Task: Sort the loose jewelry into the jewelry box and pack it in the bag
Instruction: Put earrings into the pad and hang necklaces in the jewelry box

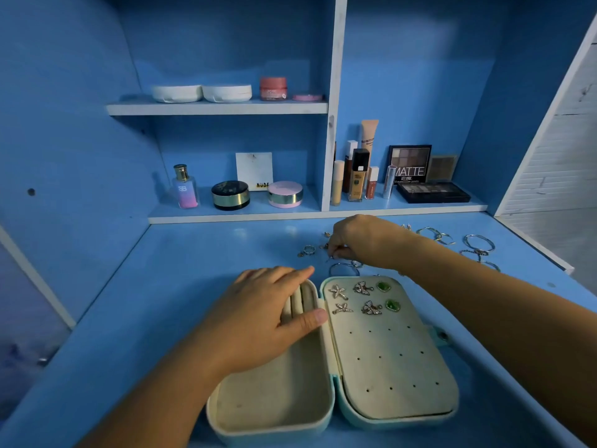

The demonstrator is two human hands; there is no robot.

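An open teal jewelry box [400, 418] lies on the blue desk, cream lining up. Its right panel carries several earrings [363, 297]: starfish, butterflies, green stones. My left hand [265, 315] rests flat on the ring rolls of the left half, fingers straight. My right hand [358, 240] reaches beyond the box and pinches a small piece from the loose jewelry; the piece is too small to name. Loose rings [308, 249] lie left of that hand, and a thin bangle [343, 269] lies just behind the box. No bag is in view.
More bracelets and bangles [478, 243] lie at the desk's right back. Shelves behind hold makeup: a perfume bottle [184, 187], compacts [230, 195], foundation bottles [357, 179] and eyeshadow palettes [433, 190]. The desk's right edge [549, 253] drops off near the bracelets.
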